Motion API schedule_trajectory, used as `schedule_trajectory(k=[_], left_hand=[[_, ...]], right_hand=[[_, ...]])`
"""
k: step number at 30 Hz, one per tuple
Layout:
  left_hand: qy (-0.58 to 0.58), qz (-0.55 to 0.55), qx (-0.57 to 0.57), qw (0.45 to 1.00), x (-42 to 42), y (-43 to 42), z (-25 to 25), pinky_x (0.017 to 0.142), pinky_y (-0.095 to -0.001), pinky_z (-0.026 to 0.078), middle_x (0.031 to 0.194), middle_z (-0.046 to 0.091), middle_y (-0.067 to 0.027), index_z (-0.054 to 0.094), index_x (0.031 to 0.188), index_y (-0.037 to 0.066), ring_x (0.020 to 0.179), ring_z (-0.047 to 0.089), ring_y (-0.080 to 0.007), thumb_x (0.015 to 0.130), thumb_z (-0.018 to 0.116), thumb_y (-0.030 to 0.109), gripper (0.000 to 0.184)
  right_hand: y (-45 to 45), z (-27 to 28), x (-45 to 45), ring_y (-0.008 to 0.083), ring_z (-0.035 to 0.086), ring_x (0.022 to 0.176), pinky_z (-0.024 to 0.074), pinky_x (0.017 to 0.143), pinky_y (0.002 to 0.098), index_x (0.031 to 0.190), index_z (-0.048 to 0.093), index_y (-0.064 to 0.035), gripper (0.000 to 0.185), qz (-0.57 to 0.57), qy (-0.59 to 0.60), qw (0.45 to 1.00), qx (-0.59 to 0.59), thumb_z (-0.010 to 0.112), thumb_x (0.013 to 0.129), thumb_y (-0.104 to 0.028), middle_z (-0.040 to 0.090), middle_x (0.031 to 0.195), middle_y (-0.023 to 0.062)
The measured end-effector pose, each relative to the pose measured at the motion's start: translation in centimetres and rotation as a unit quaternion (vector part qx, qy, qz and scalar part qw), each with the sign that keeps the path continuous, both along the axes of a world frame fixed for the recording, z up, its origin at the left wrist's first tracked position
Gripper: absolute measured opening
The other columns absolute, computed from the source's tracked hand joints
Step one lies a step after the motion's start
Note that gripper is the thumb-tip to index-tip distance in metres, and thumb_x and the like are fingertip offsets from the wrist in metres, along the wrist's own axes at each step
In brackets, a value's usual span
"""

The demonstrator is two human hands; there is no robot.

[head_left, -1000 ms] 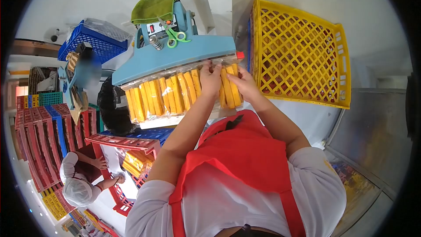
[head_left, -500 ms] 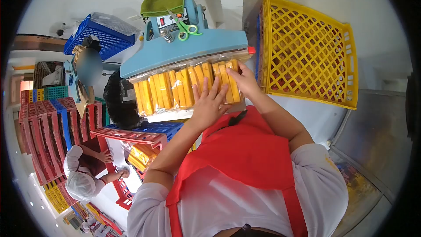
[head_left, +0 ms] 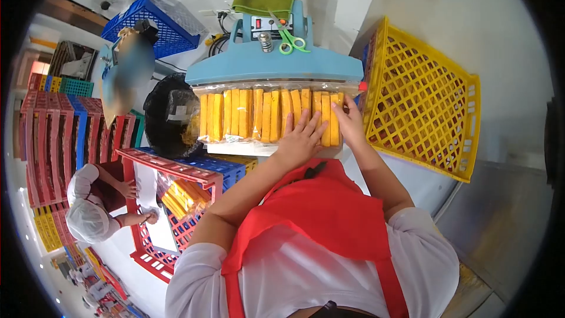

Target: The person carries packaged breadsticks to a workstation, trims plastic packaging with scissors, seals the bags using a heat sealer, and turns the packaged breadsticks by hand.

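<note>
Clear bags of yellow sticks [head_left: 268, 115] lie side by side in a row along the front of a light-blue sealing machine [head_left: 273, 63]. Their upper edges reach under its long bar. My left hand [head_left: 302, 140] lies on the bags right of the middle, fingers spread. At the right end of the row, my right hand [head_left: 349, 122] touches the last bag with its fingertips, fingers apart. Green-handled scissors [head_left: 288, 41] and a green cloth [head_left: 264, 0] rest on top of the machine.
On the right stands a yellow crate [head_left: 421, 100]. A black bin [head_left: 168, 115] is to the left. A red crate [head_left: 170, 171] holds more bagged yellow sticks [head_left: 183, 198]. Beside it, a co-worker in a white cap [head_left: 88, 221] has both hands near a white sheet. A blue crate [head_left: 151, 26] sits upper left.
My left hand has gone from pinching at the bags' upper edge to lying spread on them. My right hand stays at the right end. The camera view has shifted and turned.
</note>
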State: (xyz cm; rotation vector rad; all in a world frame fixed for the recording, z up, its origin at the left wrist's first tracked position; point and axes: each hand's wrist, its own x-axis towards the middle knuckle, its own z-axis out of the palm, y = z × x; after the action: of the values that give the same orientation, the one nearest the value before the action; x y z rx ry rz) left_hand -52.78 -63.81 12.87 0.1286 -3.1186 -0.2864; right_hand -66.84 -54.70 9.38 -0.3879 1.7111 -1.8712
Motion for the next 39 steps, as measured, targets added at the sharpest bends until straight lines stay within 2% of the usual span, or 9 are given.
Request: schedule_trajectory(k=[1, 3, 10, 14, 19, 27, 35, 37, 39], left_hand=[[0.003, 0.006, -0.001, 1.0, 0.0, 0.0, 0.1, 0.097, -0.0578, 0.015, 0.136, 0.025, -0.0108, 0.032, 0.13, 0.016, 0.127, 0.018, -0.0326, 0.073, 0.058, 0.04, 0.066], [0.015, -0.002, 0.001, 1.0, 0.0, 0.0, 0.2, 0.096, -0.0578, 0.016, 0.135, 0.028, -0.0114, 0.033, 0.129, 0.015, 0.125, 0.023, -0.0343, 0.074, 0.057, 0.04, 0.065], [0.006, 0.002, 0.008, 1.0, 0.1, -0.2, 0.7, 0.097, -0.0566, 0.015, 0.136, 0.025, -0.0108, 0.033, 0.13, 0.016, 0.125, 0.021, -0.0345, 0.076, 0.055, 0.04, 0.063], [0.012, 0.005, 0.021, 1.0, 0.1, 0.0, 0.6, 0.098, -0.0555, 0.014, 0.136, 0.025, -0.0109, 0.032, 0.13, 0.016, 0.126, 0.021, -0.0336, 0.075, 0.055, 0.039, 0.064], [0.011, 0.006, 0.035, 0.999, 0.2, -0.1, 0.6, 0.099, -0.0551, 0.014, 0.136, 0.026, -0.0108, 0.034, 0.129, 0.015, 0.126, 0.022, -0.033, 0.074, 0.056, 0.038, 0.064], [0.096, 0.029, 0.047, 0.994, 0.4, -0.1, -0.6, 0.099, -0.0534, 0.016, 0.132, 0.035, -0.0093, 0.043, 0.123, 0.016, 0.124, 0.028, -0.0312, 0.073, 0.054, 0.028, 0.053], [0.11, 0.034, 0.055, 0.992, 0.4, -0.2, -0.9, 0.098, -0.0536, 0.018, 0.131, 0.035, -0.0095, 0.043, 0.123, 0.015, 0.122, 0.03, -0.0305, 0.073, 0.055, 0.034, 0.055], [0.108, 0.029, 0.058, 0.992, 0.5, -0.3, -0.9, 0.098, -0.0538, 0.018, 0.131, 0.035, -0.0098, 0.043, 0.122, 0.015, 0.122, 0.03, -0.0306, 0.073, 0.055, 0.035, 0.055], [0.083, 0.017, 0.065, 0.994, 0.5, -0.3, -0.9, 0.099, -0.0552, 0.013, 0.133, 0.032, -0.0116, 0.041, 0.125, 0.012, 0.125, 0.026, -0.0306, 0.078, 0.047, 0.036, 0.052]], right_hand=[[0.3, -0.5, -0.1, 0.0166, 0.052, 0.093, 0.0414, 0.08, 0.027, 0.115, 0.042, 0.0047, 0.042, 0.006, 0.003, 1.0, -0.001, 0.056, 0.082, -0.017, 0.054, 0.104, 0.0117], [0.9, -1.7, -0.4, 0.0205, 0.052, 0.093, 0.0414, 0.079, 0.0292, 0.114, 0.044, 0.0044, 0.042, -0.029, 0.167, 0.975, 0.143, 0.057, 0.08, -0.018, 0.054, 0.104, 0.0149], [0.4, 3.5, -5.6, 0.0242, 0.053, 0.087, 0.0419, 0.073, 0.0302, 0.096, 0.058, 0.0, 0.024, -0.036, 0.289, 0.951, 0.101, 0.056, 0.08, -0.017, 0.056, 0.094, 0.0127], [-6.7, 8.5, -8.6, 0.0289, 0.051, 0.083, 0.0414, 0.073, 0.035, 0.089, 0.063, -0.0065, 0.015, 0.054, 0.57, 0.815, 0.093, 0.054, 0.076, -0.009, 0.056, 0.086, 0.0107], [-18.5, 10.1, -8.9, 0.0279, 0.051, 0.084, 0.039, 0.075, 0.036, 0.092, 0.065, -0.017, 0.024, 0.163, 0.629, 0.749, 0.131, 0.052, 0.074, -0.008, 0.054, 0.082, 0.0099], [-27.0, 10.2, -8.4, 0.0235, 0.045, 0.104, 0.032, 0.083, 0.039, 0.106, 0.059, -0.0265, 0.027, 0.299, 0.635, 0.535, 0.47, 0.046, 0.083, -0.02, 0.05, 0.102, 0.0067], [-27.1, 9.5, -8.5, 0.0244, 0.047, 0.098, 0.0312, 0.08, 0.0383, 0.111, 0.054, -0.0293, 0.031, 0.295, 0.692, 0.491, 0.439, 0.041, 0.085, -0.019, 0.049, 0.102, 0.0074], [-27.1, 9.0, -8.8, 0.0249, 0.047, 0.097, 0.0312, 0.08, 0.0406, 0.115, 0.052, -0.0288, 0.04, 0.299, 0.693, 0.496, 0.428, 0.046, 0.079, -0.011, 0.049, 0.095, 0.0098], [-27.7, 9.0, -9.2, 0.0246, 0.047, 0.096, 0.0316, 0.08, 0.0401, 0.115, 0.052, -0.0284, 0.041, 0.3, 0.688, 0.501, 0.431, 0.045, 0.08, -0.01, 0.049, 0.094, 0.0096]])
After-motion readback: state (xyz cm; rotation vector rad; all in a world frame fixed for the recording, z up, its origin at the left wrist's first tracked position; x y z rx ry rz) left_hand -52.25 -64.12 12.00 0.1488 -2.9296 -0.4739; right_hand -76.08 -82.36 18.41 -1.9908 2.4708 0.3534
